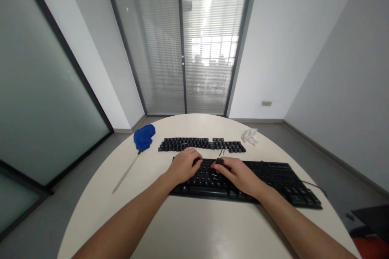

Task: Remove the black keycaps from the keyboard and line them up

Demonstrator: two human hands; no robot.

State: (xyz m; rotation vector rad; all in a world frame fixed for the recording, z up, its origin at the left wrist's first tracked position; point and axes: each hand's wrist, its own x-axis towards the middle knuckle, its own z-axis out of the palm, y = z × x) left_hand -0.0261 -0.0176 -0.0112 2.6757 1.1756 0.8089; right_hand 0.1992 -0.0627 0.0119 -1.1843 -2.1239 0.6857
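A long black keyboard (209, 191) lies across the table in front of me, with many of its keycaps off. My left hand (184, 166) rests over its left part, thumb and forefinger curled toward each other. Something dark shows between them, and I cannot make out whether it is a loose piece or the keyboard behind. Over the middle of the keyboard, my right hand (237, 173) pinches a small black keycap puller (219, 162), its thin wires pointing away from me. Behind the keyboard, loose black keycaps (185, 143) lie in rows.
To the left lies a blue cloth (144, 136) beside a thin brush (126, 173) with a pale handle. Crumpled white tissue (250, 136) sits at the back right. The keyboard's cable (314, 186) runs off on the right, near the round table's (170, 230) edge.
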